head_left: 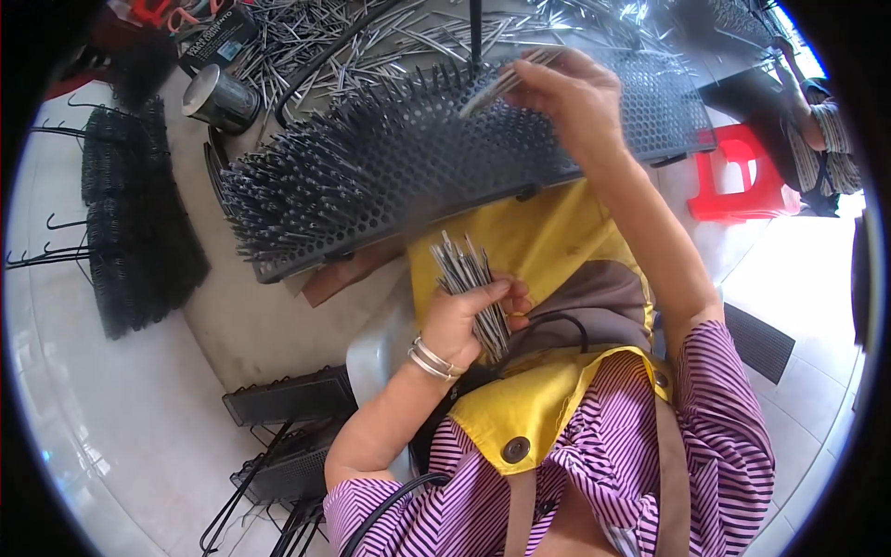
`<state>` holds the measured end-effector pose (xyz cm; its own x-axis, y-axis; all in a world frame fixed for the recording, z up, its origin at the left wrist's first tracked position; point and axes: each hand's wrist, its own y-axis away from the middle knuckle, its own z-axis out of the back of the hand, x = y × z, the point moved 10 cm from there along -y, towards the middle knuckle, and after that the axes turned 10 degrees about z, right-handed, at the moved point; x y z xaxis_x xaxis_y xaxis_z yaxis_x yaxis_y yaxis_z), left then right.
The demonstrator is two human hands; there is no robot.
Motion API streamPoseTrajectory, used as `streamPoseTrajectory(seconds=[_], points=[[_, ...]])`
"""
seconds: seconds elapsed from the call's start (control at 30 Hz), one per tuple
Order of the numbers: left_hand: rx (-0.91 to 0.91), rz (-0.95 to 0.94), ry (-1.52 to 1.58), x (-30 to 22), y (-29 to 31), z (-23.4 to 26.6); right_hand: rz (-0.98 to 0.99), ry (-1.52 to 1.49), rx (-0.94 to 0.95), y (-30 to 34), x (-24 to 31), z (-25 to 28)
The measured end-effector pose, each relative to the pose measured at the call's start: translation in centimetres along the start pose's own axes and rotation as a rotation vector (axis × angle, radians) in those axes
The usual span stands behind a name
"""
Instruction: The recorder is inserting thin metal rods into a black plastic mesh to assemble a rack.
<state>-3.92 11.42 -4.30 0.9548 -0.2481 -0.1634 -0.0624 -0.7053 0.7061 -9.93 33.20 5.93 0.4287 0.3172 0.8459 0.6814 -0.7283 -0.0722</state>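
Observation:
My left hand (pixel 464 316) is closed around a bundle of thin grey metal rods (pixel 455 265), held upright in front of my yellow apron (pixel 529 227). My right hand (pixel 577 93) is raised above a black perforated rack (pixel 418 153), its fingers pinching a few similar rods (pixel 492 96) tilted down to the left. Many rods (pixel 306 176) stand packed in the holes at the rack's left end and along its far edge. The middle and right show bare holes. What the tips of the pinched rods touch, I cannot tell.
Behind the rack lies a big heap of loose rods (pixel 390 46). A metal can (pixel 221 99) and a dark box (pixel 220 39) stand at the far left. Black bristly racks with hooks (pixel 139 213) are at left, perforated panels (pixel 292 399) below. A red stool (pixel 742 176) and another person's arm (pixel 800 107) are at right.

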Motion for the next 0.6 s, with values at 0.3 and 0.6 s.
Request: streamPoseTrajectory(seconds=[0.3,0.6], points=[[0.044,0.015,0.045,0.5,-0.4,0.4,0.323,0.358,-0.002,-1.2,1.8,-2.6],[0.032,0.033,0.076,0.5,-0.4,0.2,0.431,0.552,0.098,-1.5,0.7,-5.1]])
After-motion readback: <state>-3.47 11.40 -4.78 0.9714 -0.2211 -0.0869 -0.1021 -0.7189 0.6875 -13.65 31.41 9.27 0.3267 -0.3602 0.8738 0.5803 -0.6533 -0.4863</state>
